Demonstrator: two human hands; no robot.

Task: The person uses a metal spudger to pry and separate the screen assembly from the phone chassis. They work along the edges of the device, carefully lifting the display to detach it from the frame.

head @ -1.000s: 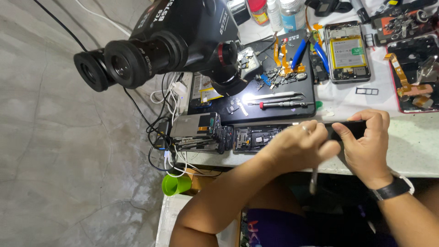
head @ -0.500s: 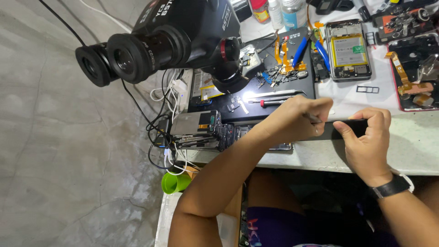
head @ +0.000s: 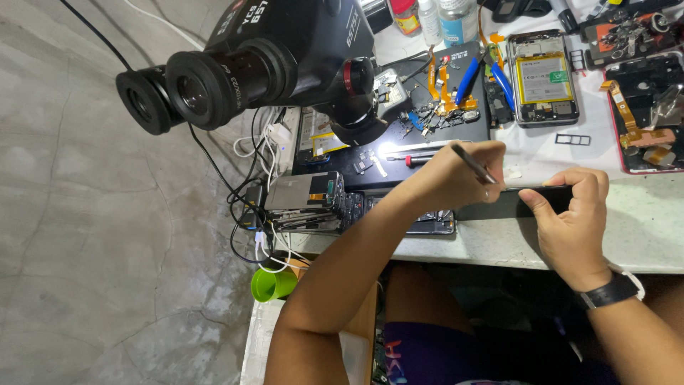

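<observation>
My left hand point(head: 445, 182) holds a thin dark metal tool point(head: 472, 162), pinched between the fingers with its tip pointing up and to the left. Just right of that hand lies a black phone point(head: 491, 208) at the table's front edge. My right hand point(head: 570, 224), with a black watch on the wrist, grips the phone's right end, thumb on its near side. The left hand rests against the phone's left part.
A big black stereo microscope point(head: 271, 64) hangs over the left of the bench. Beyond the hands is a black mat point(head: 420, 153) with small parts, screwdrivers and blue-handled pliers point(head: 467, 78). An opened phone showing its battery point(head: 543, 78), a stack of phones point(head: 306, 203), bottles point(head: 427, 14), cables and a green cup point(head: 273, 284) surround it.
My left hand has moved up and right along the phone and turned the thin tool from hanging below the table edge to pointing upward. My right hand keeps its grip.
</observation>
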